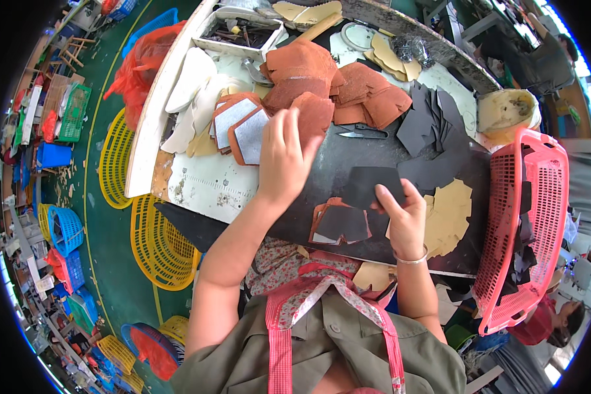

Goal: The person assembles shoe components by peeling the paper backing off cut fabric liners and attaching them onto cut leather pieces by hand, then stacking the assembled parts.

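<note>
My right hand (406, 220) pinches a flat black piece (373, 185), thumb on top, its far edge tilted up over the black work surface. Just below it lies a small stack of brown-edged cut pieces with a black piece (341, 225) on top. My left hand (284, 161) is at a brown leather-like piece (314, 117), fingers stretched and thumb apart; its fingertips lie over the near edge of that piece. Beside this hand are light-grey-faced brown pieces (248, 136). Further brown pieces (302, 69) are heaped beyond it.
Small thread snips (363, 132) lie mid-table. Black cut pieces (433, 125) and beige pieces (450, 217) are piled at the right. A pink basket (528, 223) stands against the right edge; yellow baskets (164, 243) sit on the left floor. A white tool tray (238, 33) stands at the back.
</note>
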Demonstrator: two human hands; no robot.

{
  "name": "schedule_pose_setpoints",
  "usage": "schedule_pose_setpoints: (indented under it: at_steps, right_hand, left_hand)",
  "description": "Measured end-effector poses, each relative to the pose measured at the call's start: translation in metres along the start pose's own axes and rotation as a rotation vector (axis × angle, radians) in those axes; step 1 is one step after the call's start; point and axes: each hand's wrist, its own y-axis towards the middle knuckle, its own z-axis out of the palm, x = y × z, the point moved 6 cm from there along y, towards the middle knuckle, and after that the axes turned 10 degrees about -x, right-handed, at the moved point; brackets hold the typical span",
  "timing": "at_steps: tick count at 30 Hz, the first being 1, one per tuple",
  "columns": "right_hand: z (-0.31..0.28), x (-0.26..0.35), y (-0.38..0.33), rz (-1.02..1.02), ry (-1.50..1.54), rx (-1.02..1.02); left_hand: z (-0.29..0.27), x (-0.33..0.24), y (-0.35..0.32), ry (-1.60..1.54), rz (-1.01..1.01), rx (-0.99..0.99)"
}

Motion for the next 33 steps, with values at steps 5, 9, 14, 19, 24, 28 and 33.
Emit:
schedule_pose_setpoints:
  at_steps: [5, 9, 14, 19, 24, 28, 33]
  right_hand:
    - [-0.019, 0.011, 0.004, -0.095, 0.04, -0.049]
    - [-0.007, 0.016, 0.019, -0.086, 0.054, -0.068]
    - [0.064, 0.05, 0.043, -0.737, -0.666, 0.395]
    - [0.111, 0.05, 0.065, -1.079, -0.75, 0.393]
    - [0.117, 0.042, 0.069, -1.232, -0.771, 0.396]
    - [0.103, 0.037, 0.053, -1.372, -0.903, 0.352]
    - [0.058, 0.05, 0.026, -1.066, -0.79, 0.168]
  left_hand:
    - [0.021, 0.018, 0.011, 0.083, -0.093, -0.008]
    - [0.024, 0.031, 0.013, -0.05, -0.193, -0.038]
    - [0.023, 0.037, 0.016, -0.097, -0.238, -0.065]
    - [0.023, 0.041, 0.017, -0.146, -0.301, -0.019]
    - [0.016, 0.017, 0.021, -0.052, 0.067, -0.033]
    - [0.016, 0.007, 0.007, -0.15, 0.147, 0.037]
    - [0.001, 0.006, 0.007, -0.263, 0.133, 0.156]
